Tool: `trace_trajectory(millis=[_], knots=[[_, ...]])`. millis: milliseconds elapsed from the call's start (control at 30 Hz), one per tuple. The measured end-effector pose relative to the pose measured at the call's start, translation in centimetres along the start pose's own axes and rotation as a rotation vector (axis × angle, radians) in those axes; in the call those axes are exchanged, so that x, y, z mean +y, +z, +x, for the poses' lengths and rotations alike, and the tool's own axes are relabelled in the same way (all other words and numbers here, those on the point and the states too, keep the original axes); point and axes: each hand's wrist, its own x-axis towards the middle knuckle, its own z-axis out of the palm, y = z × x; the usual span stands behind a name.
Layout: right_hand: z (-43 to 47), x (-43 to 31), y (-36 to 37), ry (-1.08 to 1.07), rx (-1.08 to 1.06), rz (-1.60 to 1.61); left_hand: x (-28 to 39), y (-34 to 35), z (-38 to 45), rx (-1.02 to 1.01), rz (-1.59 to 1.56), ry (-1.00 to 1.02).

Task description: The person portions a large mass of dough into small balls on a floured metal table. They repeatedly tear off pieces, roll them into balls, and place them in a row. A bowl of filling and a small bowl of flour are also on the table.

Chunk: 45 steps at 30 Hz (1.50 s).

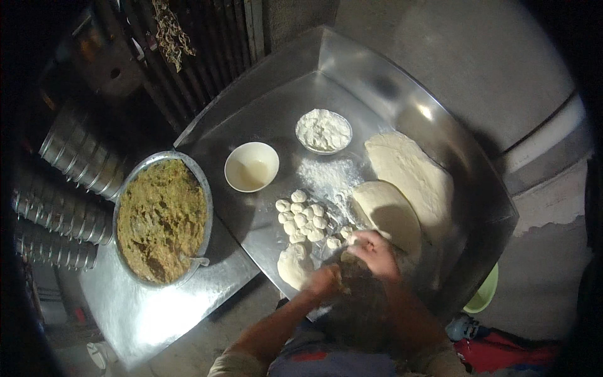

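Observation:
At the near edge of a steel worktop (282, 155), my left hand (325, 280) is curled and blurred, just right of a larger lump of dough (294, 266). Whether it grips anything is hidden. My right hand (377, 254) hovers with bent fingers beside a few small dough pieces (333, 242); its fingertips are blurred too. A shaded pale piece of dough (348, 257) shows between the hands. Left of them sits a cluster of several small dough balls (300, 219). A thick dough slab (386, 212) lies beyond my right hand, with a larger dough sheet (410, 174) behind it.
Loose flour (330, 176) dusts the steel near a bowl of flour (324, 132). A white bowl (252, 167) holds cloudy liquid. Leftward, a large basin (210, 207) carries a yellow-green mixture and a utensil. Stacked metal steamer trays (82, 155) stand past it. Raised steel walls (414, 94) bound the worktop.

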Motion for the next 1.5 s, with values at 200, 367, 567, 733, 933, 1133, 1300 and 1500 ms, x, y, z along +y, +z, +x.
trace_trajectory(millis=[200,367,567,733,933,1133,1300,1500], knots=[[9.5,0.3,-1.6,-0.047,-0.095,-0.338,-0.5,2.4,-1.3,-0.095,0.236,0.278],[20.9,0.6,1.0,-0.445,-0.111,-0.414,-1.1,1.7,-2.0,0.058,0.149,0.425],[30.3,4.2,5.6,-0.722,-0.177,-0.651,-1.7,-0.8,-1.1,0.086,0.032,0.365],[19.4,4.7,0.4,-0.407,-0.243,-0.743,-3.3,-3.1,0.0,0.249,-0.056,0.369],[13.5,5.0,-0.3,-0.308,0.063,-0.089,-3.4,-3.1,1.5,0.462,-0.204,0.233],[1.1,9.1,1.0,-0.12,0.205,-0.865,0.3,-4.8,5.7,0.62,0.479,0.125],[-9.3,13.5,-5.5,0.196,0.545,-1.15,5.7,1.1,7.3,0.306,0.408,0.429],[-2.4,11.0,2.9,-0.194,0.474,-0.788,3.1,-3.9,10.3,0.567,0.765,0.596]])
